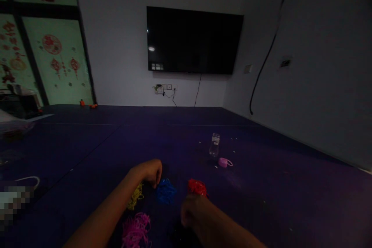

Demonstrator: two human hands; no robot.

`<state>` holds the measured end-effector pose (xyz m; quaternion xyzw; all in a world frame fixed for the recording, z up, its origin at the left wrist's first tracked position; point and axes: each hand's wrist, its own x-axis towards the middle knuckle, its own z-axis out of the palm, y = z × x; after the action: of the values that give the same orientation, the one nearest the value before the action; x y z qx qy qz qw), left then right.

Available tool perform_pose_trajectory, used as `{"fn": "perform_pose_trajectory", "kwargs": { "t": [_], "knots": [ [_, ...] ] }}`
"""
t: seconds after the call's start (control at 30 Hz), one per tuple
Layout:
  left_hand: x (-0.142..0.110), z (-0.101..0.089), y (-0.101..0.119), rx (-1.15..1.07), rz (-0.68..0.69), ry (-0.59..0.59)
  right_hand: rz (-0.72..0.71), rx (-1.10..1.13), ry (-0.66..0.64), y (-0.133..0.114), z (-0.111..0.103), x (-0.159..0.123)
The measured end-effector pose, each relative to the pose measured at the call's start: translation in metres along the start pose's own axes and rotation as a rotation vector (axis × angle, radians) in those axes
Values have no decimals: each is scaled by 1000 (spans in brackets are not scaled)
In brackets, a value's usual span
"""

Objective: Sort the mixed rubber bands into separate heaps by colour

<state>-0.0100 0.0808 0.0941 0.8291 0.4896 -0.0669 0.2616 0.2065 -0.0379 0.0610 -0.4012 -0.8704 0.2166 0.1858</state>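
Several small piles of coloured bands lie on the dark purple floor mat (261, 186) in front of me: yellow (135, 196), blue (165, 191), red (197, 187) and pink (136, 230). My left hand (149, 171) reaches forward with its fingers curled down beside the blue pile, just above the yellow one; whether it holds anything is hidden. My right hand (192, 211) is closed in a loose fist just below the red pile, and what it holds is too dark to see.
A clear plastic bottle (214, 144) stands further out with its pink cap (224, 162) lying beside it. A black TV (194, 40) hangs on the far wall over sockets (164, 88). Bags and boxes (17, 104) sit at the left. A white cord (27, 180) lies near left.
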Motion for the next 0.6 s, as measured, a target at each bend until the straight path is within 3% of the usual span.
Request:
{"fn": "perform_pose_trajectory", "kwargs": {
  "t": [0.13,0.33,0.5,0.6],
  "knots": [
    [-2,1,0,18,7,-16,51,59,42,-7,21,-17],
    [-18,4,4,94,-27,78,76,147,145,-12,2,-17],
    [-65,1,29,116,6,330,132,331,441,9,-16,-3],
    [-89,23,58,8,231,450,168,304,634,30,-17,5]
  ]
}}
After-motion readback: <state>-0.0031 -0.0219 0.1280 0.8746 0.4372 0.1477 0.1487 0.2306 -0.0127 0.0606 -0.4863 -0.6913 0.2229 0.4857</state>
